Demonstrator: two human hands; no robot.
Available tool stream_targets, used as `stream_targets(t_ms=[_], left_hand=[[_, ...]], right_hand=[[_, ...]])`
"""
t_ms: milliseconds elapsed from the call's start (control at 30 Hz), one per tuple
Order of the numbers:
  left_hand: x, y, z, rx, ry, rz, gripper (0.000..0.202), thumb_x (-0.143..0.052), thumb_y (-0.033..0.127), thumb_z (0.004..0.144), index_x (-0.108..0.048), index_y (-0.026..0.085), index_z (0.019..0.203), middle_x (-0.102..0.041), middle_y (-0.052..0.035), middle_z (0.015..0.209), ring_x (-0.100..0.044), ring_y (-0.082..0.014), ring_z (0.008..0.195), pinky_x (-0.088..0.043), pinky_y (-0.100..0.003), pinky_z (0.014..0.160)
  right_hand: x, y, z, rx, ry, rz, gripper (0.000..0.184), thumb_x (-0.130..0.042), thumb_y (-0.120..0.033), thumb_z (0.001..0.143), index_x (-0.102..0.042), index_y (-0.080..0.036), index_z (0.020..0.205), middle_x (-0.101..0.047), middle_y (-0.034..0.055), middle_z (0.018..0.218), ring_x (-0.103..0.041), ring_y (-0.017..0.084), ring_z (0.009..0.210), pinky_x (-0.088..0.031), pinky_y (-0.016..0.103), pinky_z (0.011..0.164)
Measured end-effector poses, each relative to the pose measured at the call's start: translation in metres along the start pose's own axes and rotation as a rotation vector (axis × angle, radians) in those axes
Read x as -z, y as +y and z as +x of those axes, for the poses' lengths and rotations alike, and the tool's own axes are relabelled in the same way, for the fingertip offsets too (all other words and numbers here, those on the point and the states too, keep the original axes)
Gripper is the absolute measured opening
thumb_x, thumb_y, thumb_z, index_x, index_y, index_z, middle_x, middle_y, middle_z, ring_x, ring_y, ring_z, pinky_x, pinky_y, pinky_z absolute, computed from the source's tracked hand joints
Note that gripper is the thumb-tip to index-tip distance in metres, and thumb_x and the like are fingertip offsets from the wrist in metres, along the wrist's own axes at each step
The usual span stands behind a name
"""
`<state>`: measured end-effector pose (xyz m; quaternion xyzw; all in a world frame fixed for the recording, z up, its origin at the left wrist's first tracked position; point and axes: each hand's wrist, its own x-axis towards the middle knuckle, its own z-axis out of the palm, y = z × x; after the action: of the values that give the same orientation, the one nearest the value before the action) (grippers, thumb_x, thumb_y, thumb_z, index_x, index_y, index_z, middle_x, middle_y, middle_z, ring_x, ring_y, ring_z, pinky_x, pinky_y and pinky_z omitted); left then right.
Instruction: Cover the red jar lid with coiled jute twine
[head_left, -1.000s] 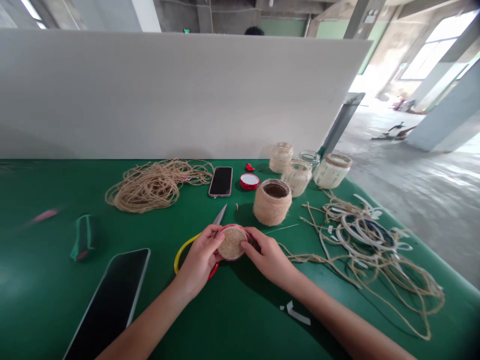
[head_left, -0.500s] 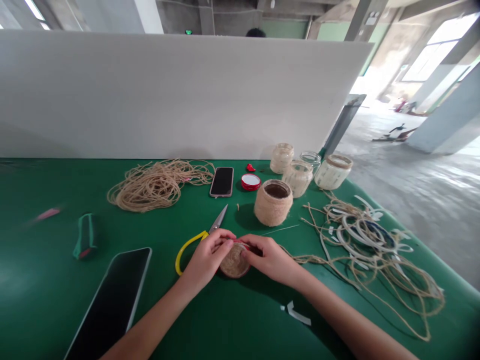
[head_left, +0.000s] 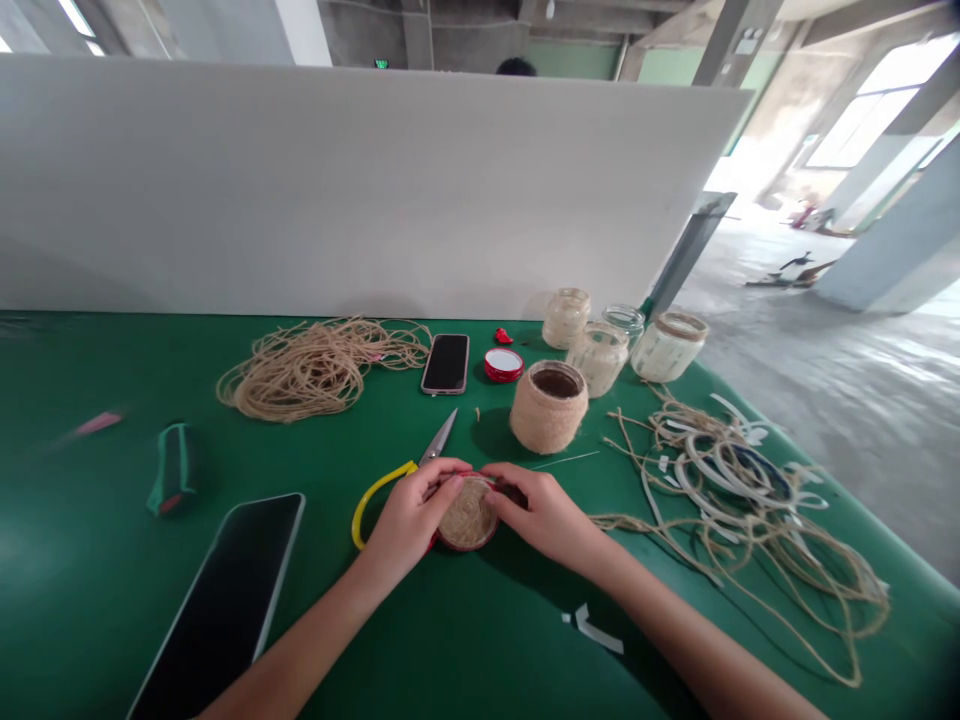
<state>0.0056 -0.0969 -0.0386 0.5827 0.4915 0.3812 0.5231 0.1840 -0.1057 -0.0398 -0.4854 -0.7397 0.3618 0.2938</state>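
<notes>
A round red-rimmed jar lid (head_left: 466, 518), its face covered with a spiral of twine, is between my two hands near the front middle of the table. My left hand (head_left: 420, 505) grips its left edge, thumb on the face. On the opposite edge, my right hand (head_left: 536, 508) is closed with its thumb pressed at the rim. Yellow-handled scissors (head_left: 382, 485) lie partly under my left hand, blades pointing away. Beyond my right hand stands a twine-wrapped jar (head_left: 549, 415), upright and open-topped.
Coiled twine (head_left: 307, 370), a phone (head_left: 445, 364) and a red lid (head_left: 503, 365) lie at the back. Several glass jars (head_left: 598, 355) stand back right, near tangled twine and white strips (head_left: 735, 480). A tablet-like dark slab (head_left: 225, 600) and a green tool (head_left: 171, 470) are left. A white panel (head_left: 337, 190) rises behind.
The lid has tilted slightly so more of its twine-covered face shows. Both hands keep their hold in nearly the same place; the view has shifted a little.
</notes>
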Motion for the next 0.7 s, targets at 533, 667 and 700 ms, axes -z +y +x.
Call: stream_targets(t_ms=[533,667,700], left_hand=[[0.000,-0.001,0.001,-0.001,0.180,0.039,0.029,-0.046,0.040,0.082,-0.057,0.019,0.099,-0.065,-0.0056,0.096,-0.060,-0.0198,0.086,-0.047,-0.027,0.074],[-0.001,-0.004,0.001,-0.015,0.186,0.011,0.028,-0.045,0.040,0.083,-0.055,0.020,0.099,-0.064,-0.0056,0.099,-0.060,-0.0203,0.089,-0.046,-0.028,0.075],[-0.001,-0.006,0.001,-0.021,0.187,0.007,0.027,-0.044,0.040,0.083,-0.055,0.019,0.099,-0.064,-0.0057,0.099,-0.060,-0.0205,0.091,-0.046,-0.028,0.076]], right_hand=[[-0.008,0.003,-0.002,0.032,0.115,-0.042,0.028,-0.047,-0.021,0.084,-0.052,-0.020,0.112,-0.063,0.0032,0.093,-0.058,0.016,0.078,-0.044,0.026,0.069],[-0.011,0.004,-0.002,-0.015,0.087,-0.005,0.027,-0.049,-0.025,0.084,-0.052,-0.021,0.110,-0.063,0.0011,0.082,-0.056,0.014,0.066,-0.043,0.024,0.061],[-0.011,0.005,-0.002,-0.017,0.077,-0.002,0.025,-0.049,-0.026,0.084,-0.053,-0.021,0.108,-0.063,0.0006,0.080,-0.055,0.014,0.064,-0.042,0.024,0.059]])
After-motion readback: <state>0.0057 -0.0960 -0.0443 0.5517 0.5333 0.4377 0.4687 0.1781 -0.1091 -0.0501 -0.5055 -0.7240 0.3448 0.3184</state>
